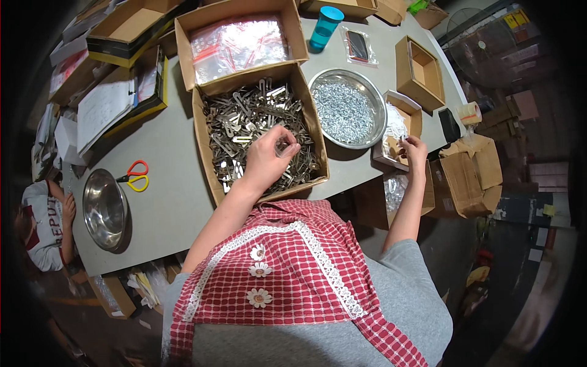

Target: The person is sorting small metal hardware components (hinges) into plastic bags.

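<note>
My left hand [269, 158] is over a deep cardboard box [200, 150] of slotted metal brackets [244, 116]. Its fingers curl toward the thumb, and whatever they hold, if anything, is too small to name. To the right, my right hand [414, 150] is at a shallow cardboard box [414, 113] with white slips [394, 124] in it. Those fingertips are pinched together near the slips; what is between them I cannot make out. A steel bowl [378, 122] full of small silvery hardware stands between the two boxes.
Behind the brackets sits a carton [183, 55] of clear red-edged zip bags. Scissors [138, 176] and a steel bowl [105, 211] lie at left, near another person [46, 226]. A teal cup [326, 29], a bagged dark item [358, 46] and a cardboard tray [400, 70] stand farther back.
</note>
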`<state>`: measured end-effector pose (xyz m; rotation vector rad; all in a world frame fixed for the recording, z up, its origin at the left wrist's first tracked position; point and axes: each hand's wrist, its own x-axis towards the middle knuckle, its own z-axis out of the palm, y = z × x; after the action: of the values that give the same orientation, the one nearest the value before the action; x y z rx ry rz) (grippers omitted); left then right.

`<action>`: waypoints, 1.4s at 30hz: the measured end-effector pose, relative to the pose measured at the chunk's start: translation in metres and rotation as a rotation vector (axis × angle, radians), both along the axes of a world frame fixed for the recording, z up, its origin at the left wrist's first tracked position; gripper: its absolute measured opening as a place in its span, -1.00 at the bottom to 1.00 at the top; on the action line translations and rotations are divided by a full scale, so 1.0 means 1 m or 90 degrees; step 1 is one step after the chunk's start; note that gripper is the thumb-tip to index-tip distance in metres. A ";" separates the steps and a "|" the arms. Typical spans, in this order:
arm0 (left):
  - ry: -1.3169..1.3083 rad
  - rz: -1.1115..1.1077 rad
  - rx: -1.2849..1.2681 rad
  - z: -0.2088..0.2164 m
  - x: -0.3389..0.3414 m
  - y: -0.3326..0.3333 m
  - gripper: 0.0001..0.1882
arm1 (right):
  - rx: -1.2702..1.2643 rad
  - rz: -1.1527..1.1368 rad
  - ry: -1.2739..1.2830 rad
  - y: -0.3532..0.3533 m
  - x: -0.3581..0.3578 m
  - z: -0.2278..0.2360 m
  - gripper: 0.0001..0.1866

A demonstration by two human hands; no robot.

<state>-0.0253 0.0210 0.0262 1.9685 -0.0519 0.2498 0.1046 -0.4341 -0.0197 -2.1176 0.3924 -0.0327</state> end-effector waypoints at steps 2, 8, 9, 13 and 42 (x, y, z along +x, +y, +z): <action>-0.004 -0.002 0.005 0.002 -0.001 -0.001 -0.76 | 0.049 -0.006 -0.001 0.003 -0.007 0.007 -0.84; 0.017 0.024 -0.008 0.001 -0.001 0.001 -0.78 | 0.149 -0.036 -0.061 -0.002 -0.012 0.000 -0.79; 0.018 0.026 -0.008 0.002 -0.001 0.002 -0.78 | 0.154 -0.044 -0.067 0.000 -0.012 -0.001 -0.75; 0.053 0.029 -0.021 0.009 -0.003 0.001 -0.77 | 0.141 -0.072 -0.085 0.009 -0.013 0.001 -0.62; 0.016 -0.096 -0.017 0.000 -0.002 0.011 -0.65 | -0.101 0.818 -0.322 0.282 -0.072 0.133 -0.80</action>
<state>-0.0276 0.0319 0.0264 1.9296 -0.1801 0.1267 0.0325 -0.1520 0.1137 -2.0540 -1.2994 0.1479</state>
